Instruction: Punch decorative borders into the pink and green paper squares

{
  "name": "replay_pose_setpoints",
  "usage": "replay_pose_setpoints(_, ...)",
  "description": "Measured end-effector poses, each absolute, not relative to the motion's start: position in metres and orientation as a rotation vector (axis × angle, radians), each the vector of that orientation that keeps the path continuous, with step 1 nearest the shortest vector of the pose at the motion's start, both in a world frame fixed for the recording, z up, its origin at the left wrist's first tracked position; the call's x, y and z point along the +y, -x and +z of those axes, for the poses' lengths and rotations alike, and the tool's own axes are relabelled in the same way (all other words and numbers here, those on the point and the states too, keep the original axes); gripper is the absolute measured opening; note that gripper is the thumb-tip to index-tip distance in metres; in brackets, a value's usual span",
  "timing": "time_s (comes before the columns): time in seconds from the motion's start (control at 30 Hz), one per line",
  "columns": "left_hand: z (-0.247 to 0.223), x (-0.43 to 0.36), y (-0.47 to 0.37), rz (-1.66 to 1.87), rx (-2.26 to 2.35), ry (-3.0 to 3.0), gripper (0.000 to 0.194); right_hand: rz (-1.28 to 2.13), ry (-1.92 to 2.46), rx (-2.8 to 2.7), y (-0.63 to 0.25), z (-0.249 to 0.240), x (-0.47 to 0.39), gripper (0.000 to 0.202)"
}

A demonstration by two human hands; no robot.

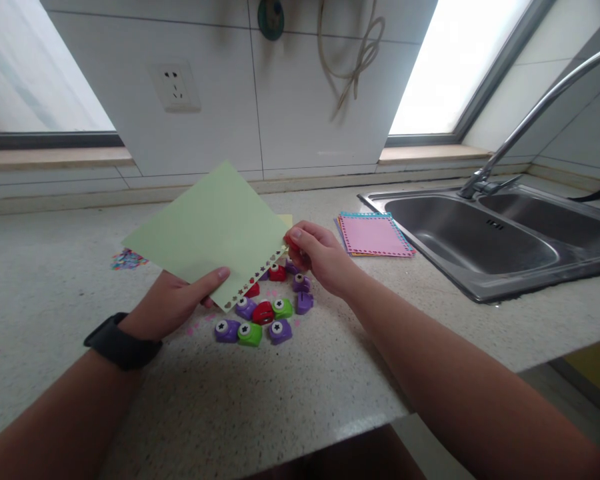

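Observation:
A light green sheet of paper [213, 227] is held tilted above the counter, with a row of small punched shapes along its lower right edge. My left hand [180, 300] grips its lower corner, thumb on top and fingers beneath. At the sheet's right corner, my right hand [317, 257] is closed round a red craft punch [291, 241], which sits at the paper's edge. Below lie several small punches, among them a purple one [227, 331], a green one [250, 334] and a red one [263, 312]. The sheet hides part of the group.
A stack of punched-edge paper [377, 235], pink on top, lies right of my right hand. Beyond it is a steel sink [480, 280] with a faucet [530, 110]. Colourful paper bits [129, 259] are heaped at the left. The tiled wall [205, 143] borders the counter [180, 407].

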State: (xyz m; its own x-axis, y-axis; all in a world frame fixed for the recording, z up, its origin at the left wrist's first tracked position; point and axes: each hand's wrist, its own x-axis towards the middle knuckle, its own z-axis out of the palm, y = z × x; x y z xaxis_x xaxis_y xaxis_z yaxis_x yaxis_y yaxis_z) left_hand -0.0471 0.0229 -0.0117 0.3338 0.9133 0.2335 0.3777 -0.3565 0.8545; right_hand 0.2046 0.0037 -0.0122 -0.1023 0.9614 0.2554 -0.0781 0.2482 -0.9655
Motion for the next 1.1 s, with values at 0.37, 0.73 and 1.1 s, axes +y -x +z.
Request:
replay_pose_setpoints(0.37, -0.0144, 0.0234, 0.0485, 0.962, 1.095, -1.902, 0.037, 1.102, 0.915, -1.362, -0.2038, -0.0137, 0.0041, 0.030)
replay_pose_setpoints(0.73, -0.0087, 0.0208, 0.0461, 0.881, 1.051, -1.905, 0.032, 1.061, 0.906, -1.363, -0.2000, -0.0165, 0.0056, 0.029)
replay_pose_setpoints(1.1, -0.0145, 0.0266, 0.0535, 0.916, 1.104, -1.820, 0.037, 1.164, 0.826, -1.203, -0.2066, -0.0089, 0.0081, 0.028)
